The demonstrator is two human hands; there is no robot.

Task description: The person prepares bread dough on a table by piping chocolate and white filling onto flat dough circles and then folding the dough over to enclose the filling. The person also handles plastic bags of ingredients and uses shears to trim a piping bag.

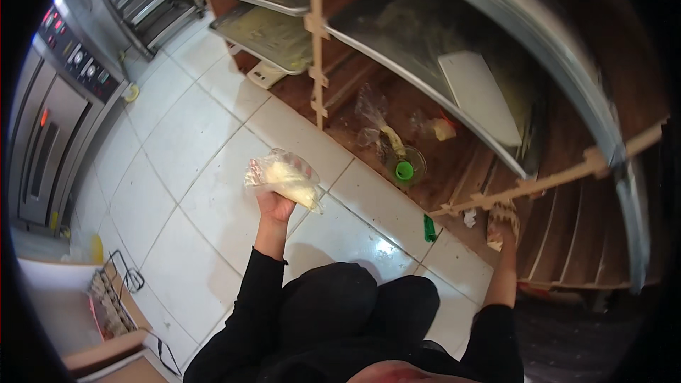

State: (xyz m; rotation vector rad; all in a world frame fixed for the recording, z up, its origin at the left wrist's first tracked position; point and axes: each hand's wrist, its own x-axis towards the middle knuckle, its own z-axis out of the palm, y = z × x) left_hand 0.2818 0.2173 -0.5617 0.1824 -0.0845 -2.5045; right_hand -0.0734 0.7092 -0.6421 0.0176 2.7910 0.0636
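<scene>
My left hand (275,206) is closed from below around a clear plastic bag (292,183) with a pale yellow, soft-looking mass inside, held above the tiled floor. Away to the right, my right hand (505,220) reaches into the bottom of the wooden shelf rack (560,237). Its fingers are partly hidden and streaked with light, next to a small brown-and-white item (494,240) whose kind does not show. A crumpled white scrap (469,218) lies just left of that hand. Between my hands, a small green object (429,228) rests by the rack's lower edge.
On the bottom shelf are a twisted clear bag with yellow contents (392,140), a green cup-like piece (403,170) and another small bag (444,129). Above, a white board (482,96) lies on a metal tray. An oven (60,110) stands left; an egg tray (110,305) sits lower left.
</scene>
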